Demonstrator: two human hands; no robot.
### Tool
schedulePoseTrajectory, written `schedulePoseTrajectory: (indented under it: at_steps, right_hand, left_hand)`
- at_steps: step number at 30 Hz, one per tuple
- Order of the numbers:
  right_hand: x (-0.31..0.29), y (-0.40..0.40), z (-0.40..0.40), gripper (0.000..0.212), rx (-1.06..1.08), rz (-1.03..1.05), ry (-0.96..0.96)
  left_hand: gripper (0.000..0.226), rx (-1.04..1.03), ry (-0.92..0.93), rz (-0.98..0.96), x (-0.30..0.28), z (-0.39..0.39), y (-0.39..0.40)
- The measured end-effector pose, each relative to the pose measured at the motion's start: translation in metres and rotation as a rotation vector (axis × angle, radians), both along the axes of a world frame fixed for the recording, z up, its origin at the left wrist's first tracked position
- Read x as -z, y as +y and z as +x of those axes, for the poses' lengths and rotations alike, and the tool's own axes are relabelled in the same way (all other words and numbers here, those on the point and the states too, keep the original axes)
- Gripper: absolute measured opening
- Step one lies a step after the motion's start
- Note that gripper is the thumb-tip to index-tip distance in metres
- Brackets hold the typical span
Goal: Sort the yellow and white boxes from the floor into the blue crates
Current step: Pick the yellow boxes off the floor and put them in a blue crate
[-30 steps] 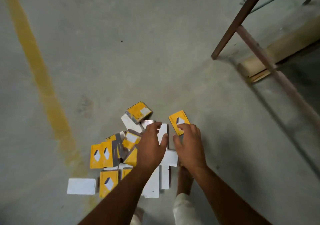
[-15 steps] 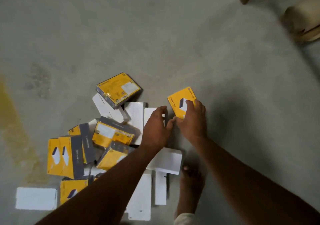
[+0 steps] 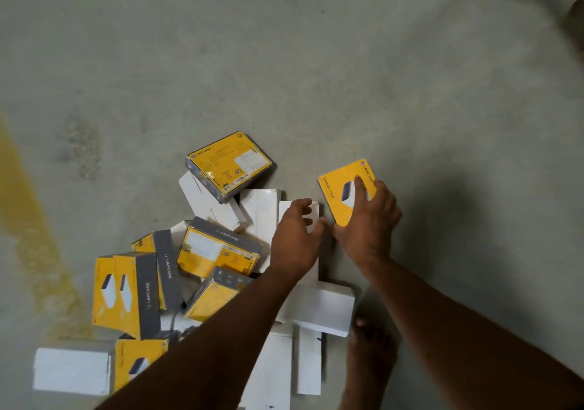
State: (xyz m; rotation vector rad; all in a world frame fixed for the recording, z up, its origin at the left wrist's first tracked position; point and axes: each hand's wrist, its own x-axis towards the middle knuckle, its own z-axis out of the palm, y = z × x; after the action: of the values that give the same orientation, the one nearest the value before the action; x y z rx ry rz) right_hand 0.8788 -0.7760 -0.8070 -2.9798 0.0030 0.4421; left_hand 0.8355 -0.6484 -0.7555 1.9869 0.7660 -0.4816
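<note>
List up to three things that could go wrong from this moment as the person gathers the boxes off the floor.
1. The right hand holds the yellow box by one corner only; it might slip or tip.
2. The left hand reaches for a white box in an overlapping pile; lifting it may shift neighbours.
3. A bare foot stands beside the pile; a dropped box could land on it.

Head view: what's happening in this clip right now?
A person crouches over a pile of yellow and white boxes on the floor. The right hand holds a yellow box at the pile's right edge, thumb under its near corner, fingers on its face. The left hand rests its fingers on a white box. No blue crates are in view.
</note>
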Motion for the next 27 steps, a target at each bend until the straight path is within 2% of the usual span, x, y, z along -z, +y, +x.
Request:
schedulePoseTrajectory:
  at_steps: [3,6,8,11,13,15,18,20,22,24,27]
  right_hand:
    - [-0.025,0.020,-0.001,0.092,0.046,0.121,-0.059]
    - [-0.055,0.046,-0.008,0.071,0.070,0.269,-0.125]
    - [-0.071,0.063,-0.016,0.067,0.012,0.342,-0.129]
    - [-0.083,0.084,-0.022,0.080,-0.146,0.455,-0.008]
    - [-0.083,0.097,-0.023,0.088,-0.219,0.569,0.095]
    - [-0.079,0.113,-0.025,0.083,-0.245,0.724,0.177]
    - [-0.075,0.144,-0.022,0.063,0.007,0.896,0.379]
    - [-0.063,0.165,-0.011,0.050,0.326,0.888,0.499]
    - [-0.051,0.185,-0.002,0.053,0.571,0.829,0.591]
    - [-0.043,0.203,0.002,0.061,0.613,0.751,0.665]
    - [-0.037,0.226,0.006,0.075,0.649,0.683,0.653]
  left_hand:
    - [0.054,-0.167,0.021,-0.078,-0.013,0.002,0.004]
    - [0.070,-0.379,0.032,-0.292,-0.028,0.004,0.012]
    - [0.053,-0.488,0.009,-0.391,-0.036,0.004,0.022]
    - [0.021,-0.528,-0.078,-0.294,-0.047,-0.004,0.046]
    - [0.019,-0.588,-0.116,-0.191,-0.054,-0.011,0.064]
    - [0.027,-0.685,-0.160,-0.089,-0.057,-0.018,0.088]
    - [0.053,-0.863,-0.202,-0.013,-0.064,-0.025,0.126]
    - [0.051,-0.953,-0.230,0.026,-0.066,-0.031,0.150]
    - [0.044,-1.004,-0.231,0.041,-0.063,-0.038,0.172]
    - [0.036,-0.982,-0.223,0.031,-0.057,-0.046,0.189]
    - [0.026,-0.891,-0.188,0.024,-0.053,-0.055,0.202]
